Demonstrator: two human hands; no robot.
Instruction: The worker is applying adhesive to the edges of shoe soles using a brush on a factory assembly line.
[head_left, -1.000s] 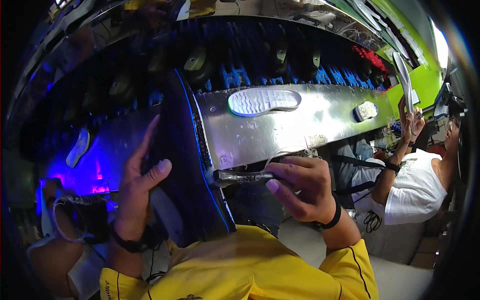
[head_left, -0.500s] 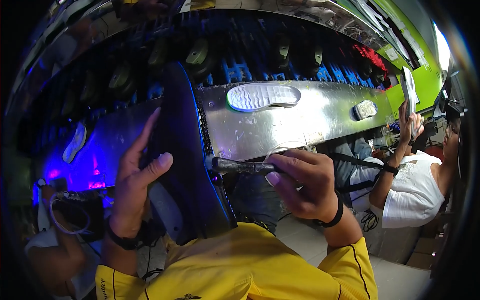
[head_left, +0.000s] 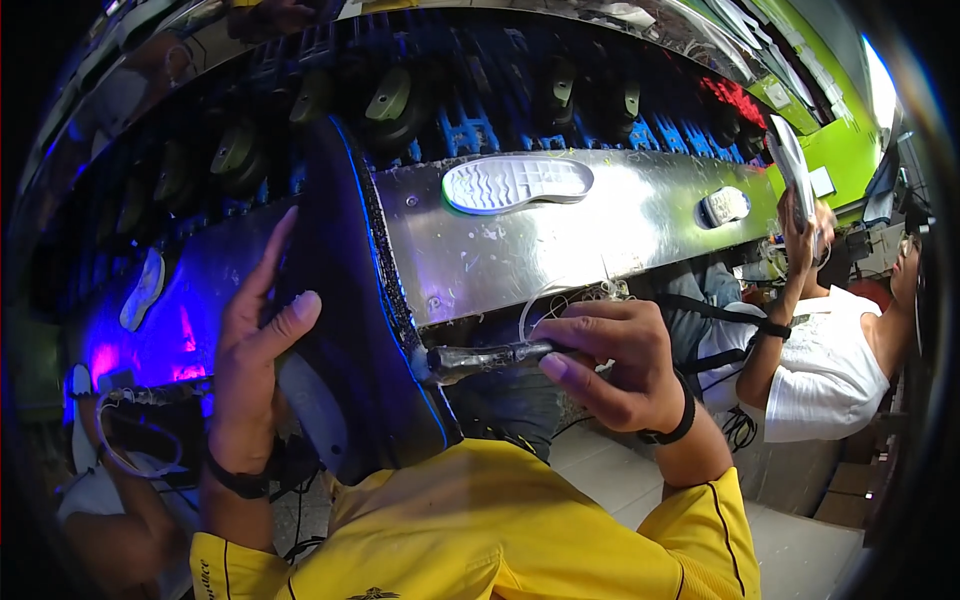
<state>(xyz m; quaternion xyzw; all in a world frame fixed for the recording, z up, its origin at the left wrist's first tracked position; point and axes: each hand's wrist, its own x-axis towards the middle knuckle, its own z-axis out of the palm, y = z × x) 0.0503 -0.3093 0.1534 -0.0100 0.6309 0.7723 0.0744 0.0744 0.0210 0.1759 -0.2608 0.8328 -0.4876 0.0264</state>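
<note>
Dark shoe (head_left: 340, 290) is held up over the near edge of the tabletop (head_left: 470, 262), grasped by the fingers of the left hand (head_left: 248, 350). Fingers of the right hand (head_left: 625, 368) pinch a black brush (head_left: 480, 360), its tip at the shoe's rim.

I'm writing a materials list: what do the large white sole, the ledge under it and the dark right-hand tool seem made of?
White sole: matt, probably moulded rubber or foam, given its ridges and grid. Ledge: likely bare metal, from its bright, streaky sheen. Dark tool: glossy and lumpy, perhaps tape-wrapped or coated; core hidden.
</note>
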